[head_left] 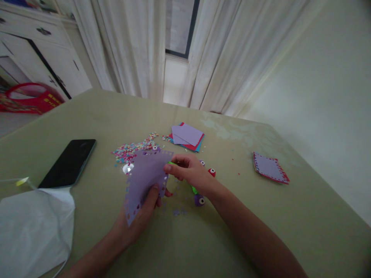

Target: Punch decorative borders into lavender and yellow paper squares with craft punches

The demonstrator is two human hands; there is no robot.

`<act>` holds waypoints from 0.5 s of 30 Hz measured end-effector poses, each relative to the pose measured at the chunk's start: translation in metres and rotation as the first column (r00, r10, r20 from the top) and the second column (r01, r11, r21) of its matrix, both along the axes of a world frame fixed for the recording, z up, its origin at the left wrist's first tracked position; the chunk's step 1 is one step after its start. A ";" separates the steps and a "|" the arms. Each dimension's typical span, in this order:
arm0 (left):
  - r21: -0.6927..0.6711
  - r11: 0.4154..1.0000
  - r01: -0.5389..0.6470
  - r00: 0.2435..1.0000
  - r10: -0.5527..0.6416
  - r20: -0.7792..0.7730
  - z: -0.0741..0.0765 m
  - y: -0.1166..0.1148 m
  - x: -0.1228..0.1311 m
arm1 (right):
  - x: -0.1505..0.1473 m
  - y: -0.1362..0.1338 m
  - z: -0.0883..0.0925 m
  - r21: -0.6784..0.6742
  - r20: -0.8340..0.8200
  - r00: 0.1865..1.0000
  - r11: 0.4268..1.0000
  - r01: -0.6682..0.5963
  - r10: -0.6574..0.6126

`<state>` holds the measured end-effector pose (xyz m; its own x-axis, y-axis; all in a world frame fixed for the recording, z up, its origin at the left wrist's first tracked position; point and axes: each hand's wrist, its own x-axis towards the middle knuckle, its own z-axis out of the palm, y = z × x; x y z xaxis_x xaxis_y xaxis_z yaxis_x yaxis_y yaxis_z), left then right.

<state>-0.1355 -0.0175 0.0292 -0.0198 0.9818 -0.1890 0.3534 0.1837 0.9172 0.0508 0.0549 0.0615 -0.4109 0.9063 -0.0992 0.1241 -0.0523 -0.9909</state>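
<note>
The left hand [145, 210] pinches a purple paper [145, 175] already punched along its edges, while the right hand [188, 172] grips a green punch [171, 163] at the top corner, confetti [131, 150] heaped nearby.

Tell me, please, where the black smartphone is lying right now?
In the head view, the black smartphone lies flat on the left side of the olive-green table, just above the white plastic bag and left of the scattered colourful confetti.
</note>
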 end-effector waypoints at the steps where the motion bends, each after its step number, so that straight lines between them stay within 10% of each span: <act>1: -0.004 1.000 0.012 1.000 -0.012 0.013 -0.001 0.000 0.000 | 0.000 0.000 -0.001 -0.008 0.005 1.000 1.000 -0.006 0.006; 15: -0.078 0.995 0.057 0.997 -0.053 0.058 -0.001 0.002 0.000 | -0.001 -0.001 -0.002 -0.111 -0.106 0.992 0.990 -0.082 0.070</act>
<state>-0.1354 -0.0151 0.0284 0.0465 0.9629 -0.2658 0.3133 0.2386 0.9192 0.0500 0.0538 0.0595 -0.4916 0.8569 -0.1553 0.0310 -0.1610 -0.9865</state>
